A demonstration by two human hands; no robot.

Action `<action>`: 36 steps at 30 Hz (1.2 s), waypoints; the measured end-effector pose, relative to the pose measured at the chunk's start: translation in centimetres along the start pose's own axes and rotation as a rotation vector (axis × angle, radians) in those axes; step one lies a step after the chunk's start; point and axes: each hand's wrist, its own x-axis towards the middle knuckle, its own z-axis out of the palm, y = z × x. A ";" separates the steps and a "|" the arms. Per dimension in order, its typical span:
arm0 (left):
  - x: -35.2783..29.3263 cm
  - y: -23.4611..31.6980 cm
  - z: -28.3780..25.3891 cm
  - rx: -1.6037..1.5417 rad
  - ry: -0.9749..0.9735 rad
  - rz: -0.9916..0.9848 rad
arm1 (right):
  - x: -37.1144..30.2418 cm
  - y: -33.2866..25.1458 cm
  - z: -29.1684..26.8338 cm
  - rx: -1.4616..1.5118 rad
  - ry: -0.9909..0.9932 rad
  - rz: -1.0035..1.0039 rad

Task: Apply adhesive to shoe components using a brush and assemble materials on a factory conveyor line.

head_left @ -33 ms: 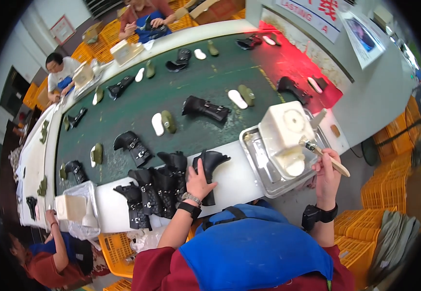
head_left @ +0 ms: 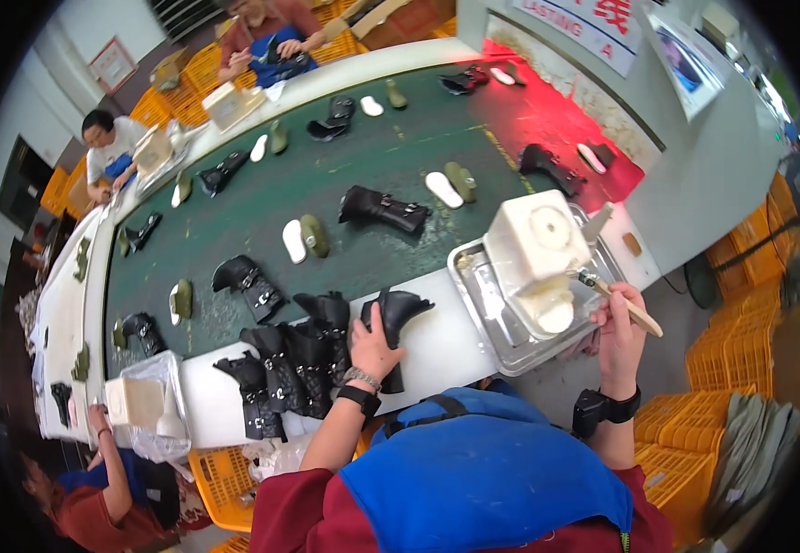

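My left hand (head_left: pixel 377 353) lies over a black ankle boot (head_left: pixel 400 313) at the table's near edge, its fingers spread and the thumb out to the right. Left of it, several black buckled boots (head_left: pixel 275 369) lie side by side. A brush (head_left: pixel 635 314) with a pale wooden handle is gripped in my right hand (head_left: pixel 619 334). Its bristles sit at the right side of a white plastic container (head_left: pixel 536 235); whether they touch it I cannot tell. The container stands in a metal tray (head_left: pixel 501 352), and whitish stuff shows at its low front spout.
A green belt (head_left: pixel 262 212) bears spaced boots, white insoles (head_left: pixel 294 241) and olive shoe-shaped pieces (head_left: pixel 314 236). Red light falls on its far right end. Co-workers sit at the far side and left. Yellow crates (head_left: pixel 667 461) stand at my right; another crate (head_left: pixel 225 475) is below the table's left part.
The whole scene has shifted slightly left in the view. My left hand stays on the boot, and the brush remains in my right hand beside the container.
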 end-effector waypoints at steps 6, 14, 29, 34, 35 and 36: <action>3.6 2.5 -1.8 -1.127 -0.218 -0.204 | 0.4 -0.8 -5.4 -0.312 0.047 -0.090; 4.1 11.1 -5.3 -1.250 -0.703 0.291 | 1.5 0.1 -3.3 -0.446 -0.169 0.011; 1.3 17.7 -8.9 -0.837 -0.407 0.738 | 2.0 3.4 3.7 -0.218 -0.282 0.038; 1.2 18.5 -8.4 -0.174 0.361 0.838 | 1.5 4.3 5.8 -0.186 -0.141 -0.012; 1.3 18.2 -8.1 -0.172 0.364 0.831 | 1.4 4.2 6.1 -0.158 -0.137 -0.016; 1.5 17.9 -7.7 -0.369 0.257 0.763 | 1.5 4.2 6.2 -0.156 -0.144 -0.015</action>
